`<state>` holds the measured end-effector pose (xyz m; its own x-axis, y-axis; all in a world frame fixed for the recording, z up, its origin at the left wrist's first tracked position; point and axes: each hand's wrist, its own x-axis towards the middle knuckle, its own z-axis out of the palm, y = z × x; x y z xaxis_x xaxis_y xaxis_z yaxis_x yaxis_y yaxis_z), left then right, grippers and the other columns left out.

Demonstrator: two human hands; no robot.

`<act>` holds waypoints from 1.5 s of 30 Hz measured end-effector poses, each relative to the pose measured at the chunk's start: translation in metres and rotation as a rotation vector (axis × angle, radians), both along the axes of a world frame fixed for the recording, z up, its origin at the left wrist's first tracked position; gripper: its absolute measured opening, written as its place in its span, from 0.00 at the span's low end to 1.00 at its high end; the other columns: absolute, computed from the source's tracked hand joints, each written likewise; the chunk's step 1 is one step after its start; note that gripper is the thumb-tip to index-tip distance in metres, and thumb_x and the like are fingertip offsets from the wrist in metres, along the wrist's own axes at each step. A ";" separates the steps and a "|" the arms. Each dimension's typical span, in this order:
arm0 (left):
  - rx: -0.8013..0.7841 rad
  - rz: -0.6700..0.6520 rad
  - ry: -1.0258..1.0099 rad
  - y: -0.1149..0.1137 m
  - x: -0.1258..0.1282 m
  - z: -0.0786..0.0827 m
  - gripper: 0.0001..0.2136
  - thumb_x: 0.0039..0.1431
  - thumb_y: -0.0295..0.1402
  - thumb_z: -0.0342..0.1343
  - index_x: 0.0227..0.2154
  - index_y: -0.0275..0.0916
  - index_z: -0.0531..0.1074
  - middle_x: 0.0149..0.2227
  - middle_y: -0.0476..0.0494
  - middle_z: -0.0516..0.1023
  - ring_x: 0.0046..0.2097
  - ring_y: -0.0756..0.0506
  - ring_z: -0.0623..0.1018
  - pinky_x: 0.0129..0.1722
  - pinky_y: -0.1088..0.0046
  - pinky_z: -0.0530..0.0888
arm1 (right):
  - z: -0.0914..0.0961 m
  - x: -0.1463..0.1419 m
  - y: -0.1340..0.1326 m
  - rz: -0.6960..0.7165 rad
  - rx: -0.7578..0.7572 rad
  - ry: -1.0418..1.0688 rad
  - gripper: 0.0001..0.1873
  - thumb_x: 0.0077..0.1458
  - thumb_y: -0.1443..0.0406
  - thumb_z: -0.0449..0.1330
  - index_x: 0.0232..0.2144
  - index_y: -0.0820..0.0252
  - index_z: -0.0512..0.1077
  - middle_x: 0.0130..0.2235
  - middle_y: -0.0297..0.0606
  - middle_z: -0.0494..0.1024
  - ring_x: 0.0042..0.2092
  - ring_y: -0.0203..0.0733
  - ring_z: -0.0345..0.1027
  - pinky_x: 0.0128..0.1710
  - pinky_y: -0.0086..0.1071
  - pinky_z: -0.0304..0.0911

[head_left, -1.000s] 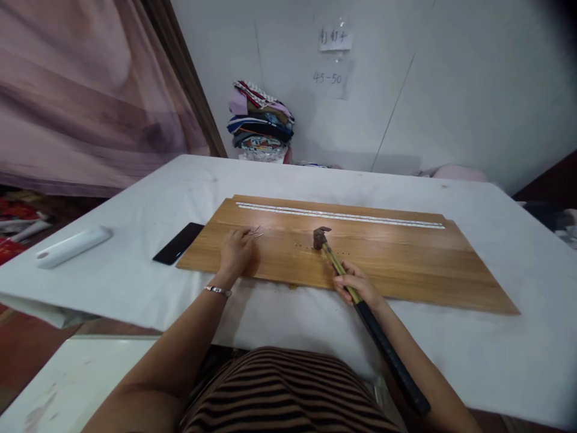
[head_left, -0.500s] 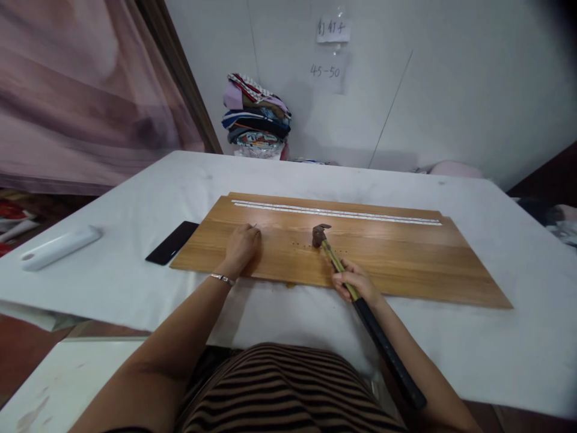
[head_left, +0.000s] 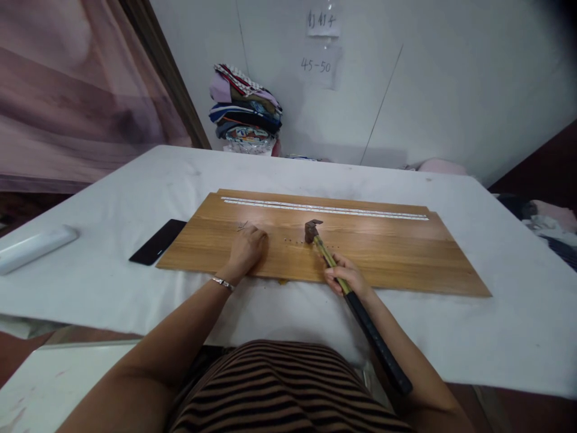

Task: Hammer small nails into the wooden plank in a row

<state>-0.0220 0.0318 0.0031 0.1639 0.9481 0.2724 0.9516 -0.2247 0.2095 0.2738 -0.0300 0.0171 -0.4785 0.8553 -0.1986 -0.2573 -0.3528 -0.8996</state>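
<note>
My right hand (head_left: 346, 273) is wrapped round the yellow neck of a claw hammer (head_left: 331, 261). Its rusty head hovers over or rests on the wooden board (head_left: 406, 258); which of these I cannot tell. The black grip slants back along my forearm. My left hand (head_left: 247, 246) lies low on the board's left half with its fingers drawn together; whatever they hold is hidden. Just behind that hand are a few loose nails (head_left: 243, 226). A row of small nail heads (head_left: 290, 240) runs across the board between my hands, passing by the hammer head.
Two white printed strips (head_left: 324, 209) run along the board's far edge. To the left, a black flat tablet-like slab (head_left: 157, 242) and a white rounded object (head_left: 38, 248) lie on the white-covered table (head_left: 112, 204). Folded clothes (head_left: 247, 111) are stacked by the wall.
My left hand has shifted slightly right along the board, uncovering loose nails behind it. The hammer stays in my right hand with little movement. The whole view has turned a little.
</note>
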 end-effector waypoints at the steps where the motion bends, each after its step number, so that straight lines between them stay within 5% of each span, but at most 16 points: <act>1: 0.001 -0.002 -0.007 -0.001 0.001 -0.001 0.14 0.62 0.30 0.45 0.36 0.39 0.78 0.39 0.37 0.76 0.45 0.40 0.75 0.49 0.62 0.72 | 0.001 0.000 0.000 -0.001 -0.002 0.006 0.25 0.43 0.61 0.63 0.44 0.60 0.63 0.16 0.18 0.65 0.11 0.28 0.49 0.09 0.23 0.45; 13: -0.005 0.037 -0.099 -0.005 0.007 -0.005 0.14 0.62 0.33 0.45 0.36 0.41 0.78 0.40 0.39 0.78 0.44 0.41 0.75 0.48 0.63 0.73 | 0.000 0.001 -0.001 -0.009 -0.006 -0.008 0.25 0.43 0.61 0.63 0.44 0.59 0.64 0.17 0.19 0.66 0.11 0.27 0.49 0.10 0.23 0.46; 21: 0.009 0.237 -0.065 0.006 -0.006 0.004 0.14 0.63 0.31 0.44 0.38 0.38 0.77 0.43 0.35 0.76 0.47 0.38 0.75 0.49 0.61 0.72 | 0.001 0.002 0.000 -0.009 -0.006 0.019 0.25 0.43 0.61 0.63 0.45 0.59 0.63 0.18 0.20 0.66 0.12 0.28 0.51 0.10 0.24 0.46; 29: -0.002 -0.061 -0.133 -0.041 0.019 -0.001 0.12 0.66 0.34 0.46 0.37 0.41 0.76 0.41 0.41 0.77 0.44 0.44 0.76 0.46 0.66 0.73 | -0.001 0.001 -0.004 0.004 0.007 0.001 0.24 0.44 0.59 0.64 0.44 0.59 0.64 0.18 0.21 0.66 0.12 0.28 0.50 0.10 0.23 0.45; 37: 0.040 -0.015 -0.154 -0.042 0.020 -0.014 0.12 0.65 0.36 0.49 0.45 0.41 0.75 0.50 0.40 0.77 0.53 0.41 0.74 0.55 0.59 0.70 | -0.005 0.001 -0.004 0.015 0.016 -0.063 0.23 0.45 0.57 0.64 0.41 0.59 0.64 0.14 0.20 0.63 0.11 0.28 0.48 0.10 0.23 0.45; 45: -0.074 0.183 -0.079 -0.035 0.024 -0.017 0.22 0.64 0.44 0.51 0.56 0.37 0.69 0.64 0.34 0.66 0.66 0.36 0.62 0.65 0.51 0.59 | -0.005 0.002 -0.004 -0.011 0.005 -0.079 0.23 0.43 0.57 0.65 0.40 0.59 0.64 0.15 0.21 0.65 0.11 0.28 0.49 0.10 0.22 0.47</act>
